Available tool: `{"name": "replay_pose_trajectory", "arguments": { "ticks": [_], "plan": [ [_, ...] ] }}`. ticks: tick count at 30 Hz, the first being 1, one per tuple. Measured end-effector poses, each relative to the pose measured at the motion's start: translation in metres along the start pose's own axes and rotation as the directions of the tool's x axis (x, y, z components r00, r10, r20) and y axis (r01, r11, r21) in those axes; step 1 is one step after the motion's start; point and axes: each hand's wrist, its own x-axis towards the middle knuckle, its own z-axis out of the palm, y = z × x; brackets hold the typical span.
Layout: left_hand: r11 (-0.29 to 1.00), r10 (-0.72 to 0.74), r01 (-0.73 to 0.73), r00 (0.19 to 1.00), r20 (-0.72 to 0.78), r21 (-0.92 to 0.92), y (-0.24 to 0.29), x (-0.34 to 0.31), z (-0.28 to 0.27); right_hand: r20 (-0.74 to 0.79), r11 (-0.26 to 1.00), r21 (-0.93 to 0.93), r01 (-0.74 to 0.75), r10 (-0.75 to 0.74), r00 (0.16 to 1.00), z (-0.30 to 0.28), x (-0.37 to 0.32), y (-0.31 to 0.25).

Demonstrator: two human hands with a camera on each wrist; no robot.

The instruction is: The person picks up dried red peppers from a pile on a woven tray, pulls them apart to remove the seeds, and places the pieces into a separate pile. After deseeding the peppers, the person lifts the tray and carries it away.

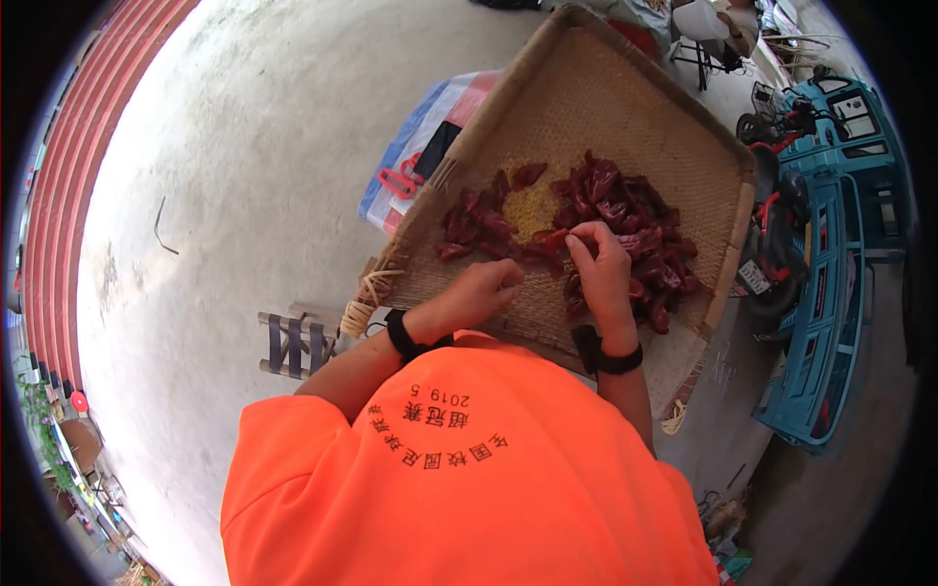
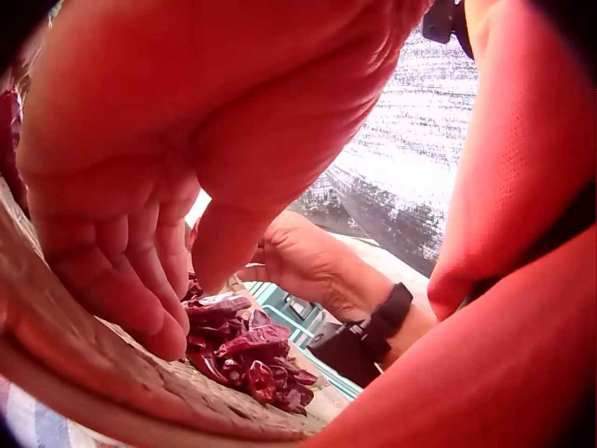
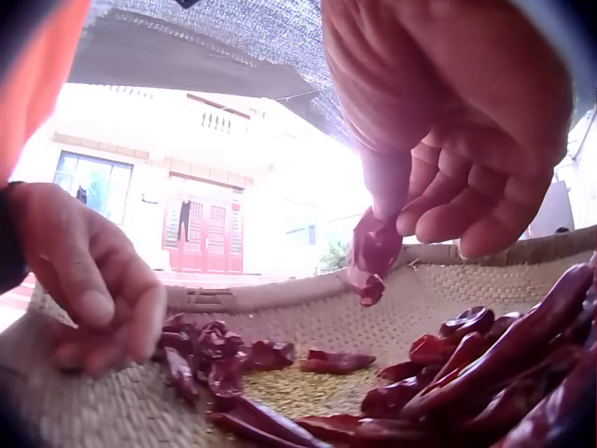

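Note:
A large woven bamboo tray point(image 1: 596, 83) holds dried red chilies. One heap of chilies point(image 1: 611, 190) lies on its right, and a smaller group point(image 1: 479, 223) on its left, with yellow seeds point(image 1: 531, 207) spread between them. My right hand point(image 1: 603, 273) pinches one dried chili point(image 3: 375, 254) between thumb and fingertips, above the tray floor. Over the tray's near left part, my left hand point(image 1: 476, 295) hovers with its fingers loosely bent and nothing in them. In the left wrist view its palm fills the upper left, chilies showing beyond the fingers.
Left of the tray, a striped cloth point(image 1: 415, 137) carries a dark phone-like slab point(image 1: 437, 148) and a red tool point(image 1: 399, 181). A small strapped stool point(image 1: 296, 344) stands near the tray's left corner. On the right is a teal cargo tricycle point(image 1: 816, 293).

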Motion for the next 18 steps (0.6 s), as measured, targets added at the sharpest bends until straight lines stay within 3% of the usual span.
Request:
{"name": "replay_pose_trajectory", "arguments": {
  "ticks": [2,5,6,9,11,14,18],
  "plan": [
    [1.0,0.009,-0.008,1.0,-0.001,0.03,-0.003,-0.001,-0.001,-0.14,0.997,-0.06,-0.054,0.045,0.989,-0.017,0.014,0.007],
    [1.0,0.004,-0.004,1.0,0.003,0.004,-0.001,-0.003,-0.002,-0.349,0.974,-0.225,-0.022,-0.06,0.935,-0.021,0.028,0.01],
    [0.999,0.017,-0.017,1.0,0.019,0.034,-0.003,-0.002,-0.001,-0.323,0.975,-0.219,0.028,-0.1,0.941,-0.016,0.03,0.009],
    [0.993,0.044,-0.049,0.998,0.054,0.108,-0.008,-0.002,0.0,-0.044,0.984,-0.157,0.088,-0.096,0.994,0.02,0.041,0.012],
    [0.988,0.055,-0.063,0.997,0.059,0.139,-0.003,-0.003,0.0,0.093,0.98,-0.192,0.048,-0.031,0.995,0.046,0.047,0.003],
    [0.973,0.109,-0.116,0.993,0.042,0.202,-0.012,-0.003,0.007,0.121,0.95,-0.312,0.024,0.014,0.993,0.078,0.059,0.001],
    [0.968,0.128,-0.136,0.991,0.048,0.21,-0.01,-0.007,0.007,0.119,0.966,-0.248,-0.072,0.105,0.987,0.104,0.079,0.012]
  ]
}}
